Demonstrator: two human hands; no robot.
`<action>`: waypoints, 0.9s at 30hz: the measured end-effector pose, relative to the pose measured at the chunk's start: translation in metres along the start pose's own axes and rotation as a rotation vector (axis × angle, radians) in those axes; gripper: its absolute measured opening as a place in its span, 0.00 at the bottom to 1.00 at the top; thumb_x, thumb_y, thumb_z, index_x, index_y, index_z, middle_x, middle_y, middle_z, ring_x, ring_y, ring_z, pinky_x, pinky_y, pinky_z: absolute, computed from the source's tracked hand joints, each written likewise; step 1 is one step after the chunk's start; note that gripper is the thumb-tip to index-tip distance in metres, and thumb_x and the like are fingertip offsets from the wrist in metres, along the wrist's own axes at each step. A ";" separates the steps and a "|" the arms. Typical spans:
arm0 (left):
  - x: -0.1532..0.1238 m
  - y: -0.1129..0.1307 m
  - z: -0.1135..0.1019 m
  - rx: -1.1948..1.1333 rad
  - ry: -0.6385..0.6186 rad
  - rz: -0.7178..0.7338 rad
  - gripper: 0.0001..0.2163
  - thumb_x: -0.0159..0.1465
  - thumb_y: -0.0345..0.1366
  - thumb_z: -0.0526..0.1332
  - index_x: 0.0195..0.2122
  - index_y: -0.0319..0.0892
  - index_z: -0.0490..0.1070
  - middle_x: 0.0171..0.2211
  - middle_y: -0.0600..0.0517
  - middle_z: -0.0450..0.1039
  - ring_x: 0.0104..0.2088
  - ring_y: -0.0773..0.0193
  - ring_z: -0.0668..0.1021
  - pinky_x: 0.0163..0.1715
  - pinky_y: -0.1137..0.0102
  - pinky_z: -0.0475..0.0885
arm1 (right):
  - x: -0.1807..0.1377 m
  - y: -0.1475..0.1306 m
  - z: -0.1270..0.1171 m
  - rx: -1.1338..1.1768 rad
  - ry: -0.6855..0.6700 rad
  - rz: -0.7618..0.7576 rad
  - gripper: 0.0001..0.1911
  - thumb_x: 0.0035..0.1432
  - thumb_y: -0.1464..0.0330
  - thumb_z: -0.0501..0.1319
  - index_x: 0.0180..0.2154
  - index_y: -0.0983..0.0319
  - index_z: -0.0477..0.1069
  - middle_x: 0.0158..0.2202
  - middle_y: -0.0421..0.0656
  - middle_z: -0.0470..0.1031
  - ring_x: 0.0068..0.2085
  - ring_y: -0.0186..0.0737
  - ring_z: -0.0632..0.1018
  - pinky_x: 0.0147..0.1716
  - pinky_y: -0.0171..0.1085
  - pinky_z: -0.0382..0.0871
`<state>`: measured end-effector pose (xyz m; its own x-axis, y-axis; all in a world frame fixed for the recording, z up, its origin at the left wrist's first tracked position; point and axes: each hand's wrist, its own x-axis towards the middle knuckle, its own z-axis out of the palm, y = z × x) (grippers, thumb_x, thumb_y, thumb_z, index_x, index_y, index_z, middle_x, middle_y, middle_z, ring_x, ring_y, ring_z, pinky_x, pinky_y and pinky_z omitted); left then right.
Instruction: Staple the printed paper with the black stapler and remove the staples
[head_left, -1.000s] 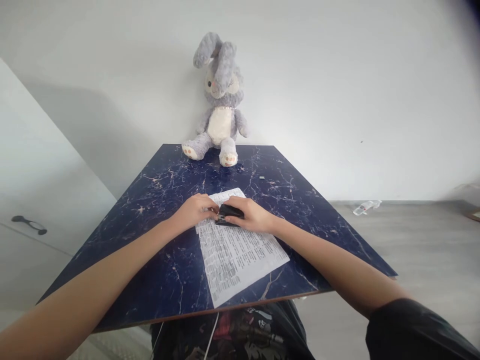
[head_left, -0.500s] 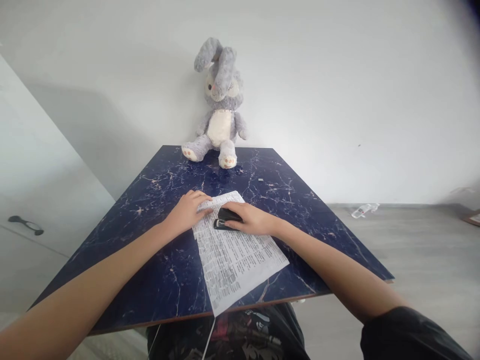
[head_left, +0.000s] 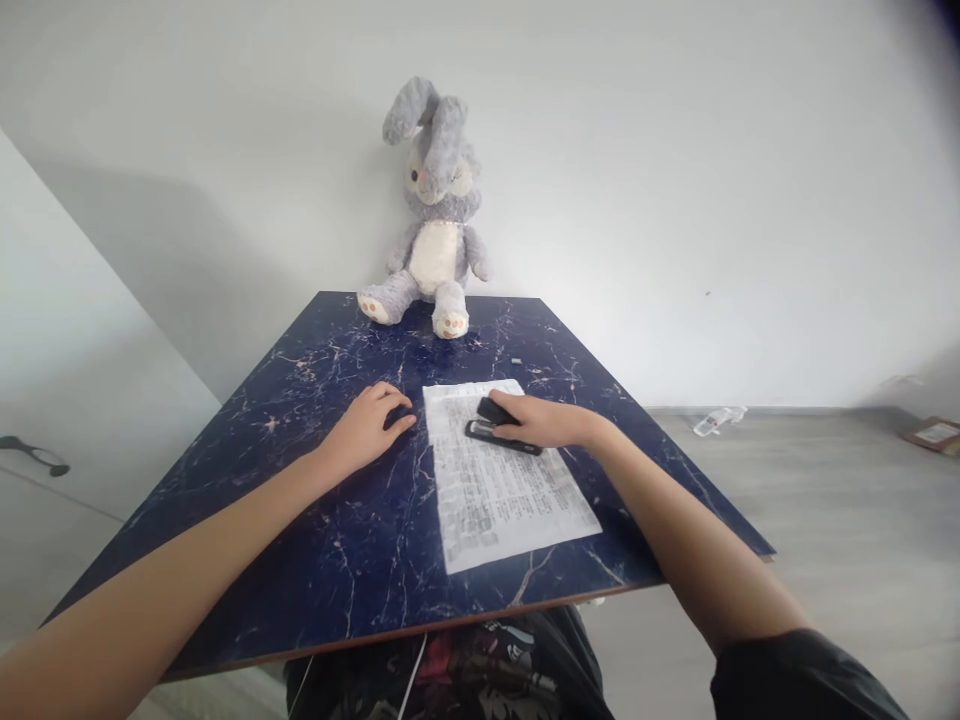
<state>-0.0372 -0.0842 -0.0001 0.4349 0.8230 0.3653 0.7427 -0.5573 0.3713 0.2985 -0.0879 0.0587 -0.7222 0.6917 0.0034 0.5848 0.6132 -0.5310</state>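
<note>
A printed white sheet of paper (head_left: 501,488) lies on the dark blue marbled table (head_left: 330,520). My right hand (head_left: 544,423) rests on the sheet's upper part, its fingers closed over a black stapler (head_left: 495,428) that lies on the paper. My left hand (head_left: 365,430) lies on the table just left of the sheet, fingers curled loosely, with nothing visible in it. The two hands are apart, with the sheet's top left corner between them.
A grey and white plush rabbit (head_left: 433,220) sits at the table's far edge against the white wall. A tiny pale object (head_left: 515,361) lies on the table beyond the paper. A plastic bottle (head_left: 716,419) lies on the grey floor at right. A white cabinet with a dark handle (head_left: 34,455) stands at left.
My left hand came off the paper and moved left onto the bare table. My right hand slid the stapler to the right. The sheet now lies straighter.
</note>
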 end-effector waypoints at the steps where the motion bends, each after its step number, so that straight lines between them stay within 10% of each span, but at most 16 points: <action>1: 0.000 0.000 0.000 -0.005 -0.003 -0.006 0.12 0.72 0.44 0.61 0.48 0.44 0.78 0.50 0.45 0.74 0.52 0.49 0.76 0.59 0.52 0.70 | -0.007 0.008 -0.010 0.018 -0.030 0.029 0.13 0.68 0.56 0.63 0.44 0.57 0.67 0.35 0.44 0.78 0.28 0.39 0.74 0.25 0.39 0.66; 8: -0.001 0.003 -0.002 -0.059 -0.010 -0.034 0.14 0.72 0.47 0.60 0.46 0.45 0.80 0.50 0.45 0.74 0.52 0.49 0.76 0.59 0.51 0.70 | -0.048 0.048 -0.057 0.086 -0.152 0.236 0.28 0.69 0.43 0.58 0.47 0.58 0.80 0.43 0.49 0.83 0.40 0.46 0.82 0.37 0.41 0.77; 12: -0.001 0.002 -0.003 -0.076 -0.005 -0.038 0.14 0.73 0.46 0.58 0.44 0.44 0.80 0.49 0.44 0.74 0.51 0.50 0.77 0.58 0.51 0.71 | -0.032 0.078 -0.047 0.093 0.137 0.283 0.36 0.73 0.42 0.45 0.53 0.61 0.78 0.47 0.53 0.81 0.46 0.49 0.82 0.47 0.47 0.78; 15: 0.000 0.002 -0.004 -0.088 0.004 -0.055 0.14 0.73 0.45 0.58 0.43 0.43 0.80 0.48 0.44 0.74 0.50 0.50 0.77 0.57 0.52 0.71 | -0.001 0.104 -0.022 -0.185 0.388 0.313 0.39 0.71 0.41 0.48 0.64 0.65 0.69 0.66 0.60 0.69 0.66 0.60 0.71 0.65 0.56 0.66; 18: 0.002 0.005 -0.006 -0.121 0.019 -0.071 0.13 0.73 0.44 0.58 0.42 0.43 0.79 0.47 0.45 0.74 0.49 0.51 0.78 0.56 0.53 0.72 | 0.028 0.121 0.001 -0.309 0.244 0.414 0.47 0.70 0.40 0.47 0.74 0.68 0.53 0.78 0.60 0.45 0.77 0.63 0.48 0.74 0.60 0.45; 27: 0.001 0.019 -0.023 -0.145 0.511 -0.033 0.16 0.77 0.39 0.51 0.39 0.43 0.76 0.42 0.47 0.71 0.45 0.56 0.77 0.52 0.60 0.73 | 0.133 0.063 0.047 -0.362 0.136 0.352 0.43 0.75 0.47 0.44 0.76 0.71 0.47 0.78 0.60 0.39 0.78 0.61 0.44 0.73 0.66 0.37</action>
<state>-0.0347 -0.0963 0.0274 0.0820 0.7023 0.7071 0.6580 -0.5711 0.4908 0.2215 0.0246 -0.0141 -0.4180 0.9084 0.0002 0.8913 0.4102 -0.1931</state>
